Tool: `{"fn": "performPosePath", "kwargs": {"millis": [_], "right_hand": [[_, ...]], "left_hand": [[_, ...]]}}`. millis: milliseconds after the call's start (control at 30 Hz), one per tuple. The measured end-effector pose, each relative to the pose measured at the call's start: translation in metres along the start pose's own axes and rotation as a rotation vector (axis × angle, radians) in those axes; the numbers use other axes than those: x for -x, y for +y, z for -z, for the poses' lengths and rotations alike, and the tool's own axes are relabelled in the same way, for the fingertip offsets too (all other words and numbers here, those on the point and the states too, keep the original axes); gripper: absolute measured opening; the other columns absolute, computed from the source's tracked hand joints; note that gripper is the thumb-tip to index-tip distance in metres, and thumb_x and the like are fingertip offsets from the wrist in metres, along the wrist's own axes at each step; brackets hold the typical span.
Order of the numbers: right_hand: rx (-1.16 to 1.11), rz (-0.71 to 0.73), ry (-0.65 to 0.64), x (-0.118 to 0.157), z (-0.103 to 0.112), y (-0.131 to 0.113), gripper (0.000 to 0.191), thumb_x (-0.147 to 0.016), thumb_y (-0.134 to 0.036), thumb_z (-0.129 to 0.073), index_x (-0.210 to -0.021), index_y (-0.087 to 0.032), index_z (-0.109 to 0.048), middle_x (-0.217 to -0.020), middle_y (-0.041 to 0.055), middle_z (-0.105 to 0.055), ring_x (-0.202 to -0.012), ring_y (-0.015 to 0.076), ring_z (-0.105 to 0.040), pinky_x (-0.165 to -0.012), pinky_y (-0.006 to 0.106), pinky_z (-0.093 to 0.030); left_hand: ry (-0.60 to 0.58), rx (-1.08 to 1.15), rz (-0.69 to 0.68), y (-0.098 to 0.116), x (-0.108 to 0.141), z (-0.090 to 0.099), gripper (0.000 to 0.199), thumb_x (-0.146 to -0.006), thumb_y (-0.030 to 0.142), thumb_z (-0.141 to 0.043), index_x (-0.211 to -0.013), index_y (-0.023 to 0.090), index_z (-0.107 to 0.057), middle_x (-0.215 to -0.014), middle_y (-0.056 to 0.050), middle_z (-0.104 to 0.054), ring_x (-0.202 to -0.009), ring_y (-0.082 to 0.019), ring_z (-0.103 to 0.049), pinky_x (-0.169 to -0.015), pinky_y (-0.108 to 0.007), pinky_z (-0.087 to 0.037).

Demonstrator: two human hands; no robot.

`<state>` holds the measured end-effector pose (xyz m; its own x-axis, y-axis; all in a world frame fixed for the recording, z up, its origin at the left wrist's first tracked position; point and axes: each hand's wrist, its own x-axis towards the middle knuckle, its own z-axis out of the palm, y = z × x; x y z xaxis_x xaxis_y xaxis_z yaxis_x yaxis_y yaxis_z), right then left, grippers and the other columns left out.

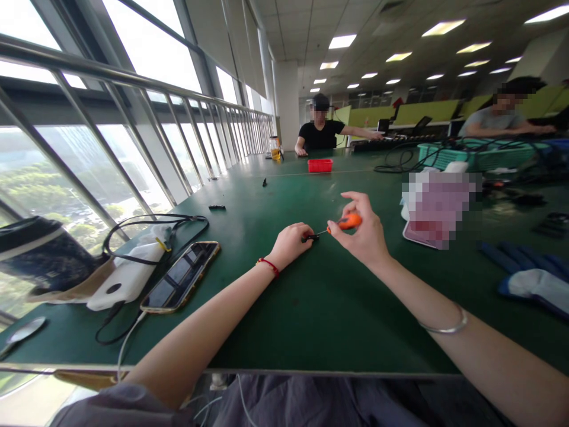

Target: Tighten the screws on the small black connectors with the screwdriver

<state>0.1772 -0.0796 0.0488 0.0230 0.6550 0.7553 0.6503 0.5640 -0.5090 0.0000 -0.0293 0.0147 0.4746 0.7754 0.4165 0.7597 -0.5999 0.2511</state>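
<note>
Working from afar, I have the left hand (293,243) pinching a small black part (313,237) on the green counter (284,308) and the right hand (365,231) gripping an orange-handled screwdriver (351,221), its tip at the part (stiff and light, I judge; best held by its edges).

White daylight floods through the windows (146,41) beside us, bleaching the view outside and leaving a pale glare along the table's (275,332) far window side, while ceiling lights (342,41) glow over a dimmer back of the room. Toward the edge the cup (48,252) looks stretched and tilted, fine detail is soft, and coarse squares mask two heads (320,102).
</note>
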Motion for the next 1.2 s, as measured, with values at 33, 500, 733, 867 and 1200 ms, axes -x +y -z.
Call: {"fn": "performPosePath", "kwargs": {"millis": [33,500,733,867,1200], "right_hand": [[0.01,-0.026,-0.015,0.0,0.0001,-0.0004,0.043,-0.069,-0.042,-0.059,-0.106,-0.021,-0.051,-0.067,-0.002,-0.056,-0.057,0.0147,-0.053,-0.054,0.026,-0.04],[0.027,-0.087,-0.055,0.0003,0.0006,0.0,0.036,-0.072,-0.045,-0.057,-0.098,-0.02,-0.058,-0.064,-0.0007,-0.057,-0.054,0.0146,-0.052,-0.053,0.027,-0.039],[-0.045,0.02,-0.044,0.0002,-0.0003,0.0017,0.044,-0.07,-0.033,-0.058,-0.111,-0.02,-0.051,-0.079,0.0016,-0.059,-0.063,0.0147,-0.054,-0.059,0.027,-0.043],[-0.021,-0.053,-0.068,0.0003,-0.0025,0.0048,0.047,-0.071,-0.042,-0.058,-0.111,-0.02,-0.05,-0.067,-0.002,-0.057,-0.058,0.0148,-0.054,-0.057,0.026,-0.042],[-0.038,-0.022,-0.118,-0.0039,0.0041,0.0047,0.024,-0.082,-0.037,-0.047,-0.075,-0.019,-0.062,-0.07,0.0023,-0.064,-0.064,0.015,-0.058,-0.062,0.025,-0.042]], "left_hand": [[-0.003,-0.002,0.002,0.0005,-0.0001,0.0003,0.018,-0.074,0.016,-0.051,-0.085,0.019,-0.065,-0.084,-0.002,-0.063,-0.079,-0.016,-0.059,-0.073,-0.026,-0.047],[-0.001,0.001,-0.02,-0.0015,0.0,-0.0012,0.016,-0.074,0.017,-0.052,-0.085,0.018,-0.064,-0.084,-0.002,-0.063,-0.079,-0.016,-0.059,-0.072,-0.026,-0.047],[0.001,0.004,-0.019,-0.0008,-0.0005,-0.0003,0.016,-0.073,0.016,-0.052,-0.084,0.018,-0.064,-0.084,-0.002,-0.063,-0.079,-0.016,-0.059,-0.071,-0.026,-0.047],[0.001,0.0,-0.023,0.0,-0.0006,0.0003,0.016,-0.073,0.016,-0.051,-0.083,0.018,-0.064,-0.084,-0.002,-0.063,-0.079,-0.016,-0.059,-0.071,-0.026,-0.047],[0.032,0.048,-0.005,-0.0034,-0.0007,-0.0039,0.013,-0.072,0.016,-0.055,-0.082,0.019,-0.064,-0.083,-0.002,-0.063,-0.076,-0.016,-0.059,-0.069,-0.026,-0.047]]}}
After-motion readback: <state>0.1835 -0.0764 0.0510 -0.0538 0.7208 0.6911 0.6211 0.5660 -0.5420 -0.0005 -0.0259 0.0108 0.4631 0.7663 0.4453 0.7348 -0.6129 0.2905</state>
